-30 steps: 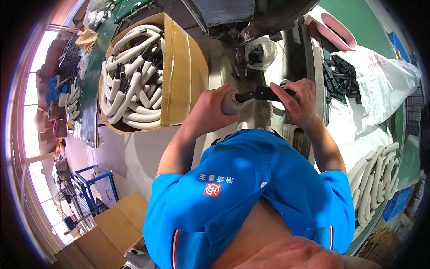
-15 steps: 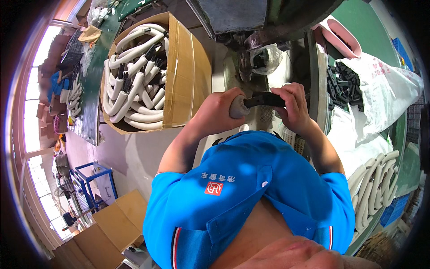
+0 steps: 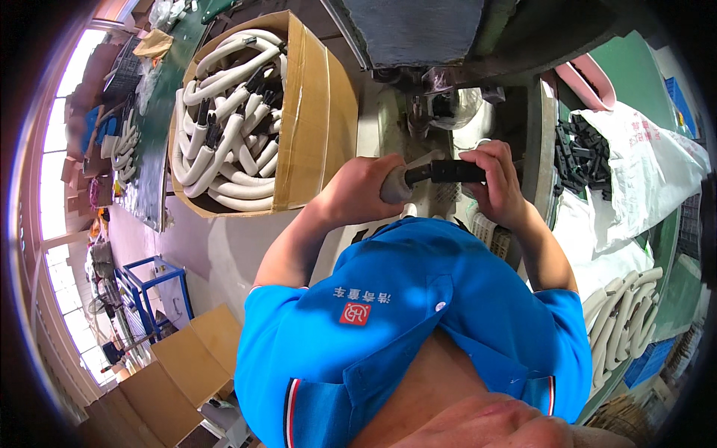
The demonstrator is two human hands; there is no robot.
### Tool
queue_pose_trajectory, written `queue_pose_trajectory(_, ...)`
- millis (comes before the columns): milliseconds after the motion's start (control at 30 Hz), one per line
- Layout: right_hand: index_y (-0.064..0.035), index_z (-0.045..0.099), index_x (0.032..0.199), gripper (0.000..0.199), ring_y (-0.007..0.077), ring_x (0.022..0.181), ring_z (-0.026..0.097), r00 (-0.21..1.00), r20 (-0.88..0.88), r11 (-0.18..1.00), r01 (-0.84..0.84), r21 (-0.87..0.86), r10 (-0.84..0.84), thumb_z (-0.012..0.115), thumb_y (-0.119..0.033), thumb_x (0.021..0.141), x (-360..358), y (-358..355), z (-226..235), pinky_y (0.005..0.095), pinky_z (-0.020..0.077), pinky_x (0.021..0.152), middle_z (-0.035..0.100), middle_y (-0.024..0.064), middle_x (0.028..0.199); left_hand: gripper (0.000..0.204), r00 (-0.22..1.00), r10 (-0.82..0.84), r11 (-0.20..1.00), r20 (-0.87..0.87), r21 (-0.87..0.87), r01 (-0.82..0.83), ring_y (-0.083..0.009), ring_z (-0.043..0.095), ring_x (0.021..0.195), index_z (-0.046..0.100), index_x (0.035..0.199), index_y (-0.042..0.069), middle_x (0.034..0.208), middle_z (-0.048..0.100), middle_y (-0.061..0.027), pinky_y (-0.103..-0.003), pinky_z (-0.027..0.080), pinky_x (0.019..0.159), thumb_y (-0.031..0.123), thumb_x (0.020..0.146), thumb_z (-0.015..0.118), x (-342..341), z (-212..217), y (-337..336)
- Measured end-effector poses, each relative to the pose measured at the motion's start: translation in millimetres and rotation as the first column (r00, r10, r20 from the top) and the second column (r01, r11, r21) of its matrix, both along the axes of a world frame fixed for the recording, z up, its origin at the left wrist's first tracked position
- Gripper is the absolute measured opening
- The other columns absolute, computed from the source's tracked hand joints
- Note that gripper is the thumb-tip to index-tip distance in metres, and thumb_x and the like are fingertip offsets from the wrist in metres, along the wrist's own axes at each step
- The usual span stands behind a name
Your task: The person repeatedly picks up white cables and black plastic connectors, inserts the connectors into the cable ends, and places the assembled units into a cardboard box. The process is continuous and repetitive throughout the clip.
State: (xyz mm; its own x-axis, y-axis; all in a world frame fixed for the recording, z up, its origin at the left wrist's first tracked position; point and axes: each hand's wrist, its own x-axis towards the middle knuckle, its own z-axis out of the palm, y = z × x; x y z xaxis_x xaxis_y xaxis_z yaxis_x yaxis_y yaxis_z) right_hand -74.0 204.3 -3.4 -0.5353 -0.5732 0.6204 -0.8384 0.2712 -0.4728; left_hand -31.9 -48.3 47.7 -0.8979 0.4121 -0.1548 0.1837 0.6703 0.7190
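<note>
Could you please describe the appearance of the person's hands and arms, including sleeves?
The left hand and the right hand wear no gloves. The forearms are bare, with no watch visible. The short, bright blue sleeves end near the elbows.

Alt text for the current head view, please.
The left hand grips a pale grey tube; the right hand holds a black piece at its end. A cardboard box of pale tubes stands left, loose black parts lie right.

Black piece [image 3: 455, 172] now at a different angle
</note>
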Motion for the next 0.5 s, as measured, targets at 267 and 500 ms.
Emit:
queue_pose_trajectory(267, -0.0003, 0.049, 0.111, 0.049, 0.0292, 0.084, 0.051, 0.961, 0.026, 0.960, -0.275, 0.054, 0.274, 0.063, 0.005, 0.064, -5, -16, -15, 0.0377, 0.0423, 0.072, 0.050, 0.0138, 0.098, 0.035, 0.990, -0.139, 0.988, -0.024, -0.067, 0.138, -0.0344, 0.061, 0.072, 0.056, 0.094, 0.007, 0.073, 0.060, -0.0165, -0.039, 0.048, 0.063, 0.015, 0.062, 0.069, -1, -18, -6)
queue_pose_trajectory(500, -0.0034, 0.050, 0.113, 0.028, 0.0262, 0.110, 0.046, 0.735, 0.546, 0.916, -0.333, -0.225, 0.402, 0.051, -0.013, 0.086, -47, -25, -35, 0.0369, 0.0343, 0.099, 0.049, 0.0143, 0.116, 0.035, 0.995, 0.095, 0.995, 0.035, -0.040, -0.093, -0.0332, 0.061, 0.071, 0.055, 0.095, 0.007, 0.074, 0.059, -0.0170, -0.038, 0.048, 0.063, 0.014, 0.063, 0.069, -6, -46, -19)
